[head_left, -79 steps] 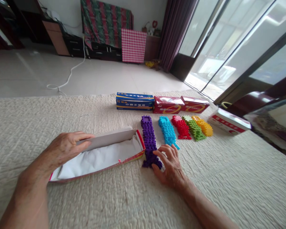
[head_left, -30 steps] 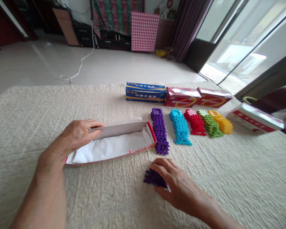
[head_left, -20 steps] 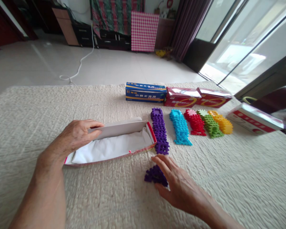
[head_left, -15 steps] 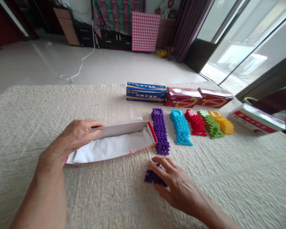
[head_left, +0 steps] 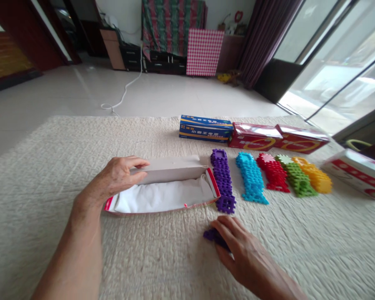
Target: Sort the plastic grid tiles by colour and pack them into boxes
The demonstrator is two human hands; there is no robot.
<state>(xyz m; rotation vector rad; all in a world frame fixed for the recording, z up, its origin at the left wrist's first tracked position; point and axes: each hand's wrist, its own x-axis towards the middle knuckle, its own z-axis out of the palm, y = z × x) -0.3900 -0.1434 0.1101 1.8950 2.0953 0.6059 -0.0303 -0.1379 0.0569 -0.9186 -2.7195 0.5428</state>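
Observation:
An open cardboard box (head_left: 171, 211) with red ends lies on the quilted cover, white cloth (head_left: 162, 195) inside it. My left hand (head_left: 121, 175) grips its raised flap at the left end, thumb inside and fingers behind. In front of the box's right end, my right hand (head_left: 237, 246) has its fingers curled over purple interlocking plastic blocks (head_left: 210, 234), mostly hidden under the palm. Beside that end runs an overlapping row of purple blocks (head_left: 222, 179). Further right are similar rows of blue (head_left: 251, 177), red (head_left: 271, 171), green (head_left: 296, 175) and yellow (head_left: 315, 177) blocks.
Behind the rows stand a blue battery box (head_left: 205, 128) and two red boxes (head_left: 256, 136), end to end. A white and red box (head_left: 356, 171) lies at the right. Beyond the quilted cover's (head_left: 81, 137) far edge, a white cable (head_left: 125, 93) trails over the floor.
The fingers of my right hand have closed further over the purple blocks. My left hand keeps its hold on the box flap. The whole view has shifted, so everything appears further right.

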